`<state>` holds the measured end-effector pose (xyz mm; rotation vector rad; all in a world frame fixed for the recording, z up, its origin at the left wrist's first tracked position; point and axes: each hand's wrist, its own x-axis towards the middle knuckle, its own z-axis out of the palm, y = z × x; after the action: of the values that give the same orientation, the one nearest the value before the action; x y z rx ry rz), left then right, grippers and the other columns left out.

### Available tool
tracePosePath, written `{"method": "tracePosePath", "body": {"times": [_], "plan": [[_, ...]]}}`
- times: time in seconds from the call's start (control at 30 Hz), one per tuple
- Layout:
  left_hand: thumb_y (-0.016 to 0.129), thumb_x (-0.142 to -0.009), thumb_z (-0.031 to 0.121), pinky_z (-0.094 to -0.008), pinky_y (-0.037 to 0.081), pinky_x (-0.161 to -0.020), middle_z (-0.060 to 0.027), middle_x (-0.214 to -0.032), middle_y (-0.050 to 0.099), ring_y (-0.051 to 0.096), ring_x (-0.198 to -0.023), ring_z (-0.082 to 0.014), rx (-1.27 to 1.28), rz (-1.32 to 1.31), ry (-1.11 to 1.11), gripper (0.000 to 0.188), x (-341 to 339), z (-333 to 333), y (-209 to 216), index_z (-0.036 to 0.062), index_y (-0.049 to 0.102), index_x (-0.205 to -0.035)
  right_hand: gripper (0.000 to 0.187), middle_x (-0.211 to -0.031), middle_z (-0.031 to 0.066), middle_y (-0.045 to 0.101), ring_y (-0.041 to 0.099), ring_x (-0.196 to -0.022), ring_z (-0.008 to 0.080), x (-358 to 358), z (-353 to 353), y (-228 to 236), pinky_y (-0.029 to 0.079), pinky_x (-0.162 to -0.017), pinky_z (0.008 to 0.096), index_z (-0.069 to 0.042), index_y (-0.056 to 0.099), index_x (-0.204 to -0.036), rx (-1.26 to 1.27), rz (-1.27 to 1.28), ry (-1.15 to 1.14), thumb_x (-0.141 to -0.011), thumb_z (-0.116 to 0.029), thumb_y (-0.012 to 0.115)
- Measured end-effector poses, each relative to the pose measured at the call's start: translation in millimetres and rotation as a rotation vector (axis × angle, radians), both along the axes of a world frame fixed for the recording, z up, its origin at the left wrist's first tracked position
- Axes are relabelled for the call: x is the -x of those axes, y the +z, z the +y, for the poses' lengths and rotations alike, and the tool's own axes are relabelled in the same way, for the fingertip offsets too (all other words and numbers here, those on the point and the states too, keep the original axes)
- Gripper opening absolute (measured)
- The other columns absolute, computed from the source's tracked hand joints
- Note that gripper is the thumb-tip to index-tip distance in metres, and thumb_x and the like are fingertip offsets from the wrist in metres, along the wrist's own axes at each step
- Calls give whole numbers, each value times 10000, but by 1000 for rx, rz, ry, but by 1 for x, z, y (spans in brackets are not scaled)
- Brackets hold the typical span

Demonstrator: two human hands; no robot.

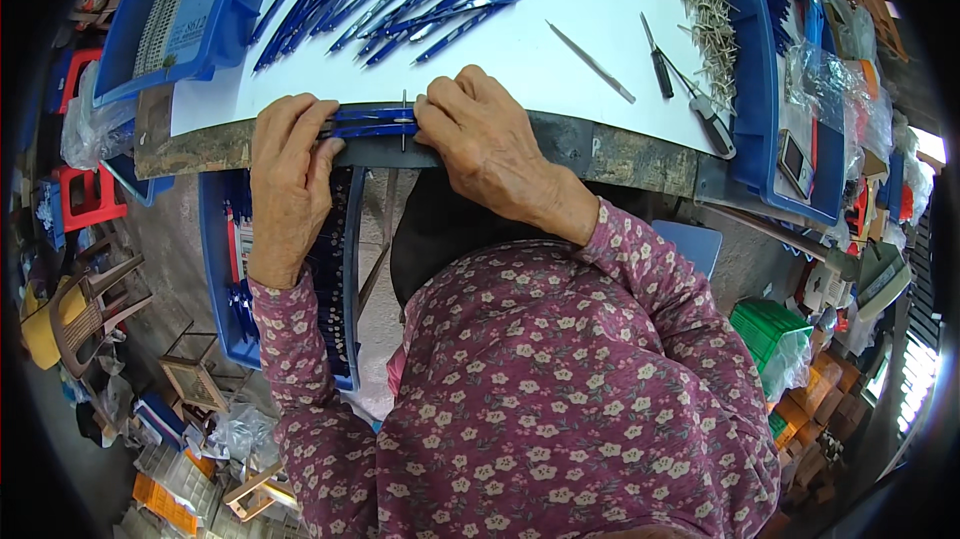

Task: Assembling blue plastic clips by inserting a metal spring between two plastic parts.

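At the table's near edge, a blue drawing compass (pixel 370 122) lies crosswise between my two hands, its legs side by side. My left hand (pixel 290 154) pinches its left end between thumb and fingers. My right hand (pixel 480 134) is closed on the right end, and its fingers cover that end. A thin metal cross rod (pixel 404 129) sticks out across the compass beside my right fingertips. Beyond my hands lies a row of similar blue compasses (pixel 400 4), several with metal cross rods.
Small metal screw parts (pixel 705 14) are heaped at the far right, near tweezers (pixel 592 61) and a black-handled screwdriver (pixel 662 71) beside another black-handled tool (pixel 712 127). Blue trays stand left (pixel 225 39) and right (pixel 750 154). Below the table edge is another blue bin (pixel 345 339).
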<state>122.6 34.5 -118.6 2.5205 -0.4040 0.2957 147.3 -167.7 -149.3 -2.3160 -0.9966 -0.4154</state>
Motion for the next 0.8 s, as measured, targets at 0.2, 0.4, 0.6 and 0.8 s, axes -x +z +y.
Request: {"method": "tracePosePath", "body": {"times": [0.2, 0.4, 0.6, 0.8], "plan": [[621, -713, 1, -360, 406, -812, -123, -1004, 523, 500, -952, -285, -17, -18, -11, 299, 0, 4, 0, 15, 584, -1010, 257, -783, 67, 440, 431, -696, 213, -1, 1, 1, 385, -606, 308, -9, 530, -865, -18, 11, 7, -650, -44, 666], [624, -723, 15, -353, 413, -779, -115, -967, 533, 509, -908, -278, -25, -44, -15, 276, 5, 2, 0, 15, 593, -998, 212, -796, 69, 448, 435, -704, 215, -1, 4, 2, 385, -614, 308, -4, 528, -852, 31, -21, -4, -672, -35, 635], [617, -734, 15, -356, 415, -760, -117, -928, 540, 518, -868, -279, 8, -14, 15, 246, 16, -1, 4, 3, 583, -977, 160, -808, 67, 455, 434, -715, 212, -6, 7, 4, 380, -631, 302, -11, 529, -831, 94, -52, 42, -683, -21, 588], [588, -762, 19, -336, 431, -651, -123, -833, 553, 543, -733, -255, 109, 217, 144, 173, 38, -21, 12, -10, 533, -922, 255, -876, 62, 494, 466, -781, 213, -6, -1, 3, 380, -675, 316, -40, 580, -957, 51, 27, 7, -703, -11, 579]]}}
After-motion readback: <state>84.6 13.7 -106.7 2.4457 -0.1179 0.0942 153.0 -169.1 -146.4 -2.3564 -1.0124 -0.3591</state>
